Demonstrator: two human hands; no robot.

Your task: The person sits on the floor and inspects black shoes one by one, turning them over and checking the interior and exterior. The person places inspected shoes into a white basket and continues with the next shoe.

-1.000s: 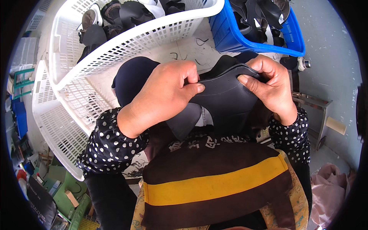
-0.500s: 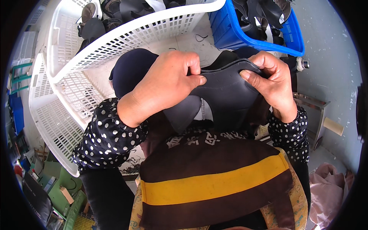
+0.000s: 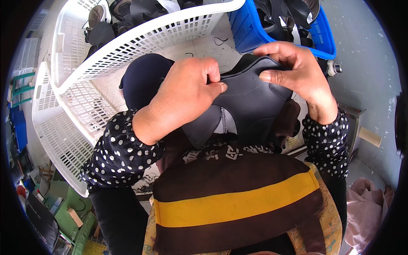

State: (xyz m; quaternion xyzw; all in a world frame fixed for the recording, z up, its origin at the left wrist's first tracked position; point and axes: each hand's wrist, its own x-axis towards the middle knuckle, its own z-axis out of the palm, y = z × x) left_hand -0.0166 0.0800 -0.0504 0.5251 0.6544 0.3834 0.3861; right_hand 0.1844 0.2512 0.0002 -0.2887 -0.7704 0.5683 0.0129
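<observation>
A black leather shoe upper (image 3: 248,100) hangs in front of me above my lap, with a stitched line below its top edge and a pale grey lining showing through a gap. My left hand (image 3: 185,95) is closed, pinching the left part of the top edge between thumb and bent fingers. At the right part of that edge is my right hand (image 3: 295,74), its thumb on the front face and its fingers reaching over the rim to the back. The hidden fingertips cannot be seen.
A white slatted basket (image 3: 140,51) with black leather pieces stands at the far left. Beside it is a blue crate (image 3: 244,32) holding similar pieces. A brown apron (image 3: 238,178) with a yellow band covers my lap. Pinkish cloth (image 3: 365,212) lies at right.
My right hand has shifted up and slightly left along the top edge, its fingers more spread over the rim. The right part of the upper has risen a little; my left hand keeps its pinch.
</observation>
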